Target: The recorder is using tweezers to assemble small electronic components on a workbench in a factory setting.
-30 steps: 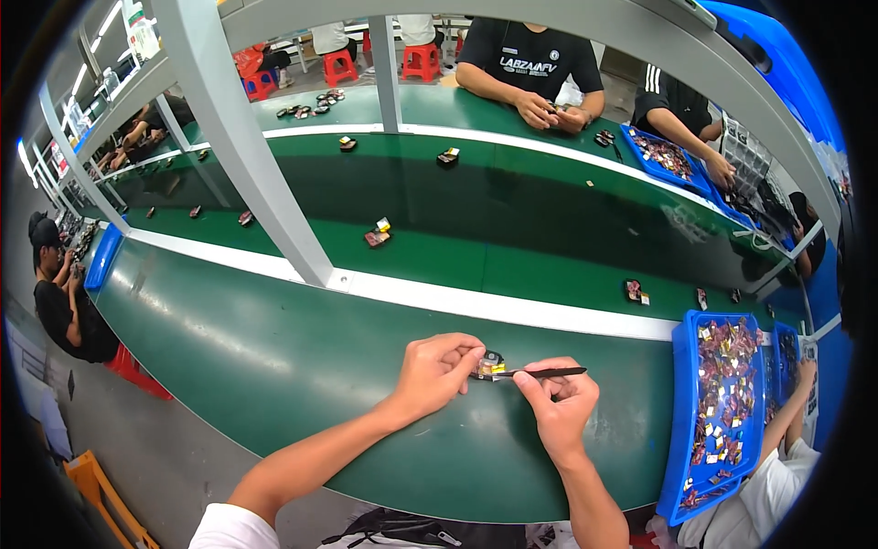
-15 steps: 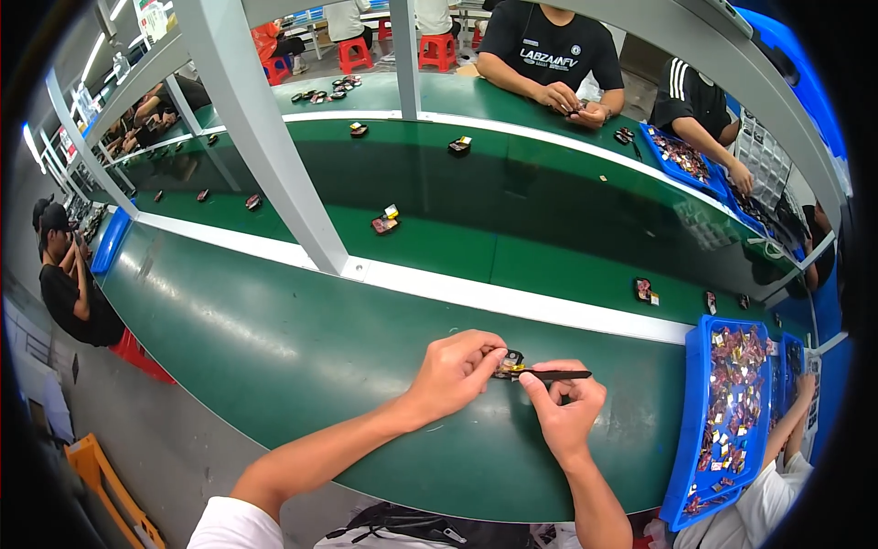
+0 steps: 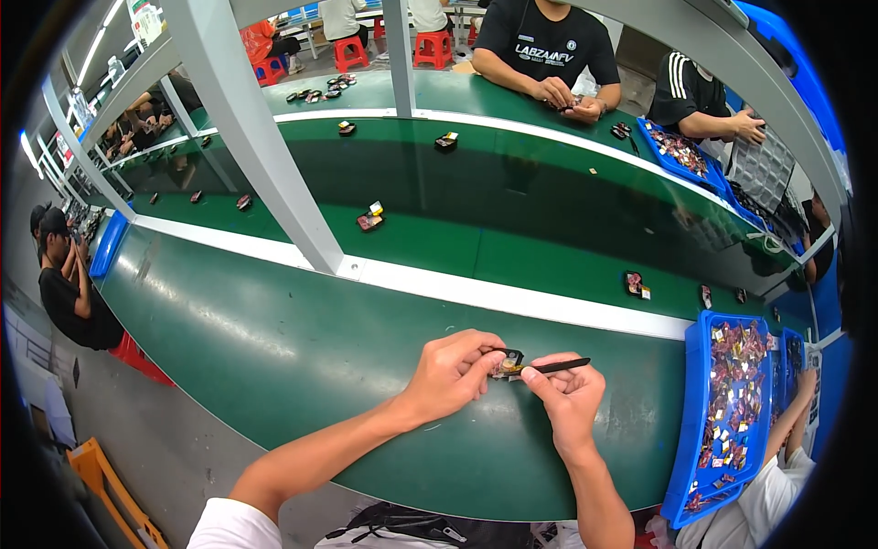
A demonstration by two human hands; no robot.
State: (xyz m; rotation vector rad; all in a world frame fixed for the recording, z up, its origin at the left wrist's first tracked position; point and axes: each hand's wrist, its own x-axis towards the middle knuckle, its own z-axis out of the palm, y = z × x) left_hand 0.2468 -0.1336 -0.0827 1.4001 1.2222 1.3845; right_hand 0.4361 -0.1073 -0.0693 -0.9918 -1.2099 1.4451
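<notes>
My left hand (image 3: 455, 368) pinches a small black plastic casing (image 3: 515, 355) between thumb and fingers, just above the green worktop. Small parts in yellowish and reddish tones show inside the casing. In my right hand (image 3: 569, 403) are slim black tweezers (image 3: 560, 365), slanting up to the right. Their working end meets the casing near my left fingertips, where the fingers partly hide the contact. Both my forearms reach in from the lower edge.
A blue tray (image 3: 692, 412) of many small red and white parts stands to my right. Beyond a white rail (image 3: 512, 300), a green conveyor (image 3: 549, 247) carries several small dark units. A grey post (image 3: 265, 137) rises at left. Co-workers sit across and at both sides.
The units on the conveyor have shifted slightly left. My tweezers tilt a little more upward at their rear end. Across the line, a person at right now lifts a grey compartmented tray.
</notes>
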